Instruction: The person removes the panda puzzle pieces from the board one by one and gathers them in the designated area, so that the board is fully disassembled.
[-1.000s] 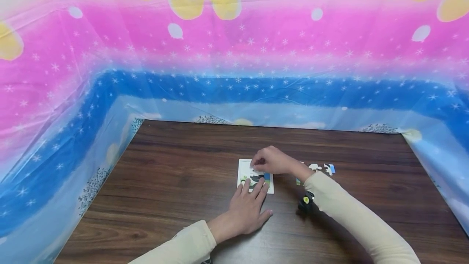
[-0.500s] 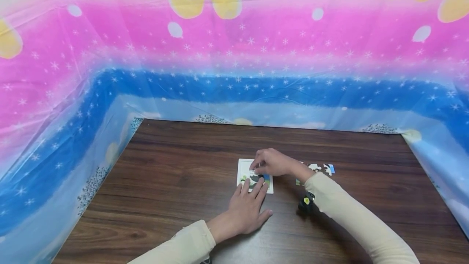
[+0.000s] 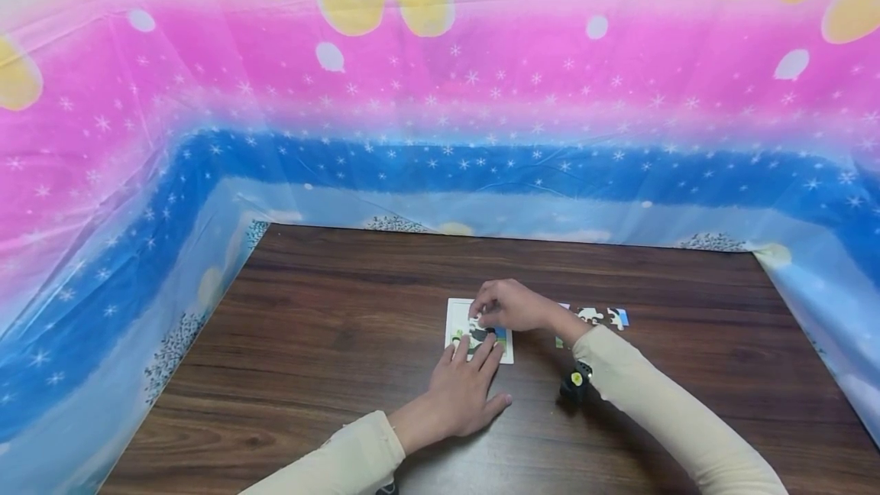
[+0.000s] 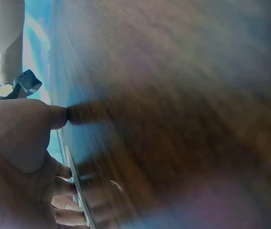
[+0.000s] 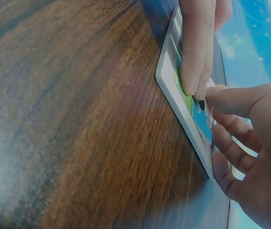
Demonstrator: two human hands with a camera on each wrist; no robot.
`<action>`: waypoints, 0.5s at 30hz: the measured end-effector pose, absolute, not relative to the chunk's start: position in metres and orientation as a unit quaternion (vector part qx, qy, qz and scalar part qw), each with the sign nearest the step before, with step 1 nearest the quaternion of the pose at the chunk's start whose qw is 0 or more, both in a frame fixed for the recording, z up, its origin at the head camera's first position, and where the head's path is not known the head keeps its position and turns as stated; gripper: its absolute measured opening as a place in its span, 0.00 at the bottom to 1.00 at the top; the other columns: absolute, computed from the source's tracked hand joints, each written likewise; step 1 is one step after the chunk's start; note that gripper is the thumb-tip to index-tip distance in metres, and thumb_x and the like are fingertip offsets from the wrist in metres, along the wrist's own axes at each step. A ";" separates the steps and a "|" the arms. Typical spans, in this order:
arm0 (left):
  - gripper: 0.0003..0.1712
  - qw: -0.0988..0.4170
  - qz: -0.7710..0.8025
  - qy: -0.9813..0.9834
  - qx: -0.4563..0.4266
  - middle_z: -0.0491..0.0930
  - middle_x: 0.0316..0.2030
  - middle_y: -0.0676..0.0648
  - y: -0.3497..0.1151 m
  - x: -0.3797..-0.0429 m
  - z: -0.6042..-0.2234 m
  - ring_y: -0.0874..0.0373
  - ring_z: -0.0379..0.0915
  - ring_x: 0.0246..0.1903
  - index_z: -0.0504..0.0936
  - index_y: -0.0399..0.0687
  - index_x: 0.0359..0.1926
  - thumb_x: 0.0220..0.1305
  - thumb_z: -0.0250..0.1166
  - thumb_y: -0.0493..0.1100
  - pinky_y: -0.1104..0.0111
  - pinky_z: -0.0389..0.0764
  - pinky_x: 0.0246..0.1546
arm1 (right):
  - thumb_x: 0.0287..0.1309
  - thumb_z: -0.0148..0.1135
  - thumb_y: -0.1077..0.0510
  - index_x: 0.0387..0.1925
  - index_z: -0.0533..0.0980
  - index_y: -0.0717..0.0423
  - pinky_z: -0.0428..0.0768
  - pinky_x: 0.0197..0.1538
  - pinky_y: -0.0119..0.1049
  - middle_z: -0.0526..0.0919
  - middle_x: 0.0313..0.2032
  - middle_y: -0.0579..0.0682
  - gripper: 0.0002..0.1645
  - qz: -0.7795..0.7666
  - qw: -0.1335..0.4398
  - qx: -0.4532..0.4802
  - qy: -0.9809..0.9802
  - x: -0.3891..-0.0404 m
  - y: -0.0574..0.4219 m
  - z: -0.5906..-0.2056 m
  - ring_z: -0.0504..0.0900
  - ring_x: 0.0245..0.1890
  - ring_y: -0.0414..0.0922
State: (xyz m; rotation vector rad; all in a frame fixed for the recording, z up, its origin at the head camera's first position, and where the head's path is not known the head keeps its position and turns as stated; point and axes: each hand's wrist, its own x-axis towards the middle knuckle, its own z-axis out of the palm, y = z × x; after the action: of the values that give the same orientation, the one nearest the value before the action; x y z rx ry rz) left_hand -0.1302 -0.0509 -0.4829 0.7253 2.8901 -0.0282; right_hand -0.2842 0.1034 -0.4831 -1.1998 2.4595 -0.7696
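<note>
A white-framed jigsaw puzzle board (image 3: 457, 309) lies on the table, with a green, blue and black-and-white picture in its lower part. My left hand (image 3: 465, 392) rests with straight, spread fingers on its near part, covering some of the picture. Above the board's upper middle, my right hand (image 3: 514, 304) pinches a whitish puzzle piece (image 3: 475, 322) between thumb and fingers. From the right wrist view, the right thumb and fingers meet at that piece, close to the fingertips of the left hand (image 5: 197, 43). Fingers partly hide the piece's outline.
Several loose puzzle pieces (image 3: 598, 317), brown, white and blue, lie right of the board, partly behind the right forearm. A black wrist device (image 3: 574, 382) hangs below the right cuff. Patterned cloth (image 3: 440, 166) borders the brown wooden table (image 3: 330, 312).
My right hand has come slightly down and toward the near side over the board, its fingers drawn closer together at the piece. The left hand stays in place.
</note>
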 end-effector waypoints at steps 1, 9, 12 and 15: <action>0.44 0.081 -0.008 0.967 0.242 0.55 0.80 0.50 -0.051 -0.130 -0.483 0.40 0.55 0.76 0.57 0.52 0.80 0.74 0.46 0.70 0.50 0.64 0.72 | 0.65 0.69 0.59 0.44 0.87 0.47 0.83 0.46 0.33 0.83 0.44 0.41 0.08 -0.271 0.151 -0.414 0.856 -0.284 0.103 -0.483 0.82 0.42 0.37; 0.44 0.085 0.006 0.967 0.240 0.55 0.80 0.49 -0.051 -0.133 -0.485 0.39 0.54 0.76 0.57 0.50 0.80 0.74 0.47 0.70 0.49 0.64 0.72 | 0.67 0.67 0.60 0.44 0.85 0.47 0.83 0.48 0.36 0.85 0.45 0.42 0.07 -0.279 0.170 -0.398 0.857 -0.283 0.103 -0.481 0.82 0.44 0.37; 0.45 0.087 0.008 0.968 0.237 0.55 0.80 0.49 -0.051 -0.133 -0.484 0.39 0.55 0.75 0.58 0.51 0.80 0.74 0.47 0.70 0.49 0.64 0.72 | 0.67 0.67 0.61 0.43 0.84 0.47 0.82 0.48 0.36 0.85 0.43 0.41 0.06 -0.278 0.176 -0.396 0.857 -0.284 0.102 -0.481 0.82 0.43 0.37; 0.45 0.091 0.011 0.968 0.233 0.54 0.80 0.49 -0.051 -0.133 -0.483 0.39 0.54 0.76 0.57 0.51 0.80 0.73 0.48 0.71 0.49 0.63 0.72 | 0.67 0.66 0.62 0.44 0.84 0.47 0.82 0.49 0.36 0.85 0.42 0.40 0.08 -0.280 0.183 -0.400 0.853 -0.285 0.102 -0.481 0.82 0.43 0.37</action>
State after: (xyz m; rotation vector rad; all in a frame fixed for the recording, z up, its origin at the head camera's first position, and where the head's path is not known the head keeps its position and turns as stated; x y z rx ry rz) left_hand -0.1329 -0.0509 -0.4828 0.6912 2.8782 0.0313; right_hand -0.2850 0.1024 -0.4809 -1.1279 2.4066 -0.7902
